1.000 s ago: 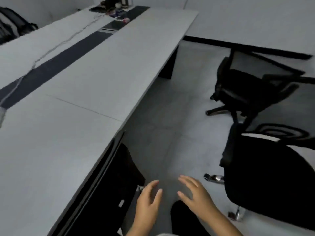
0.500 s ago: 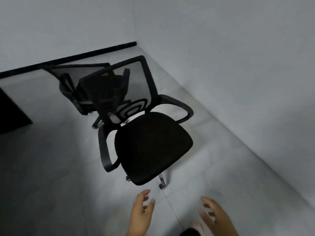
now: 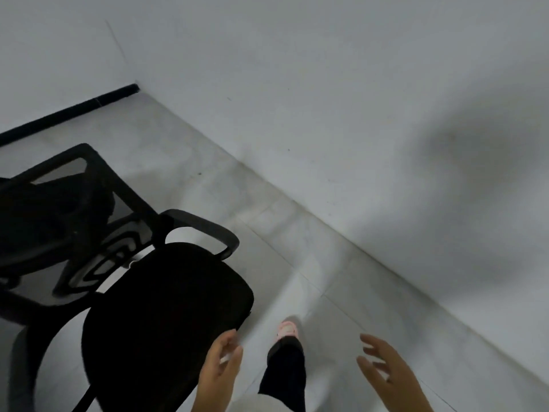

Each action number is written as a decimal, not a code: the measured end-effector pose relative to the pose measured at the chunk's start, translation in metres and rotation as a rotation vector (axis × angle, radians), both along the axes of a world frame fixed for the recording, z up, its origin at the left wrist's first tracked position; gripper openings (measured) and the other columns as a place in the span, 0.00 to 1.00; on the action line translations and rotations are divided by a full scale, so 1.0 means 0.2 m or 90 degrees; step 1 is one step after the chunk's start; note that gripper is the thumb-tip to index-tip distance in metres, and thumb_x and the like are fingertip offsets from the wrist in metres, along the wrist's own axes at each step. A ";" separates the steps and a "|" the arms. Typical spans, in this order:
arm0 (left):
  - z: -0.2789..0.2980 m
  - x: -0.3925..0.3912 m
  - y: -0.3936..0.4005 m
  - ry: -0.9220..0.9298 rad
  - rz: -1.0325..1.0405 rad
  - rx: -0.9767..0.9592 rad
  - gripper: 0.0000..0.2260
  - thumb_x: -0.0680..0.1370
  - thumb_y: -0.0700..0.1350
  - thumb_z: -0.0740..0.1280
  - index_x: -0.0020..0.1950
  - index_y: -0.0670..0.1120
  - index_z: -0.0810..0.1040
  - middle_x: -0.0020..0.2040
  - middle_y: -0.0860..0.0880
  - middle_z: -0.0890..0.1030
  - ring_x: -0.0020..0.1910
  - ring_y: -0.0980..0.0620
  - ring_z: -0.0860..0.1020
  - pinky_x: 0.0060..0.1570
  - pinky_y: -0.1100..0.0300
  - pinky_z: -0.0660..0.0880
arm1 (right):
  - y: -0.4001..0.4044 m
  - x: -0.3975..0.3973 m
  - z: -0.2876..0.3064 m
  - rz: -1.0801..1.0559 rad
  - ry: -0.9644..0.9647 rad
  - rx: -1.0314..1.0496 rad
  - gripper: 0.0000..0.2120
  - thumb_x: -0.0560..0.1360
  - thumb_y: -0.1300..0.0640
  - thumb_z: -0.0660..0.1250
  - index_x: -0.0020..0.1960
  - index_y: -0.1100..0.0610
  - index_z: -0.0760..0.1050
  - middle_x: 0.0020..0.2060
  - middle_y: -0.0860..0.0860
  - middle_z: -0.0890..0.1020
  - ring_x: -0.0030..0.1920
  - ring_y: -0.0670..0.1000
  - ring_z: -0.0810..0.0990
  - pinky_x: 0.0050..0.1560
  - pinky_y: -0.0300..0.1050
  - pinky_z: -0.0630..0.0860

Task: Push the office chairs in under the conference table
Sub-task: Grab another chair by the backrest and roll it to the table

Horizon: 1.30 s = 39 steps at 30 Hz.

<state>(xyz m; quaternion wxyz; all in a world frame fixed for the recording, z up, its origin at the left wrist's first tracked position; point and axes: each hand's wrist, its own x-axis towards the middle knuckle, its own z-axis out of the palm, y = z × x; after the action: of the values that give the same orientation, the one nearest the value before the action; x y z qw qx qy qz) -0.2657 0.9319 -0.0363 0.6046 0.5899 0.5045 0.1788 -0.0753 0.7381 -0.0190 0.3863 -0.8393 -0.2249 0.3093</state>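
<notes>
office chair [image 3: 166,316] left of both hands, wall [image 3: 356,99] right

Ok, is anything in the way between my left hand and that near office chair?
Nothing visible: the left hand is open right at the front edge of the near chair seat. Whether they touch is unclear.

Pale tiled floor [image 3: 341,281] meeting a white wall [image 3: 326,99] along a diagonal edge, a black skirting strip [image 3: 68,113] running at upper left. A black office chair [image 3: 166,316] is standing on it; a pink-toed shoe [image 3: 287,330] is stepping beside.
</notes>
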 end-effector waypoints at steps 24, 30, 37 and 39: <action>0.03 1.73 2.09 -0.064 0.208 0.014 0.19 0.74 0.25 0.59 0.64 0.34 0.66 0.58 0.39 0.71 0.51 0.57 0.77 0.39 0.81 0.70 | 2.58 2.06 0.09 0.143 0.077 0.082 0.17 0.72 0.71 0.65 0.60 0.64 0.71 0.56 0.55 0.75 0.55 0.50 0.74 0.46 0.28 0.73; 0.15 1.72 2.52 -0.046 0.372 0.084 0.18 0.75 0.29 0.61 0.59 0.46 0.66 0.59 0.47 0.72 0.53 0.62 0.75 0.46 0.76 0.72 | 3.51 2.19 0.13 0.394 0.169 0.093 0.16 0.72 0.72 0.64 0.56 0.58 0.72 0.52 0.47 0.79 0.45 0.25 0.75 0.46 0.22 0.71; 0.00 1.49 2.75 -0.049 0.672 0.026 0.17 0.75 0.27 0.61 0.59 0.43 0.69 0.57 0.41 0.74 0.54 0.46 0.73 0.43 0.75 0.73 | 4.23 1.89 0.03 0.580 0.159 -0.005 0.16 0.71 0.75 0.65 0.57 0.65 0.73 0.52 0.58 0.77 0.41 0.28 0.78 0.41 0.19 0.70; 0.00 1.40 2.90 -0.074 0.723 0.033 0.16 0.75 0.28 0.61 0.58 0.44 0.70 0.57 0.43 0.75 0.55 0.46 0.73 0.47 0.69 0.72 | 4.46 1.73 0.03 0.639 0.145 -0.003 0.16 0.72 0.73 0.64 0.59 0.67 0.72 0.54 0.58 0.76 0.50 0.41 0.78 0.40 0.18 0.69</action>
<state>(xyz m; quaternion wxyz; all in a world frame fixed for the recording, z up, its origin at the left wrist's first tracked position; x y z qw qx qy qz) 0.0145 1.5118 -0.0364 0.4256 0.2305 0.7038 0.5200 0.2701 1.6291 -0.0123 0.2105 -0.5901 -0.5558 0.5464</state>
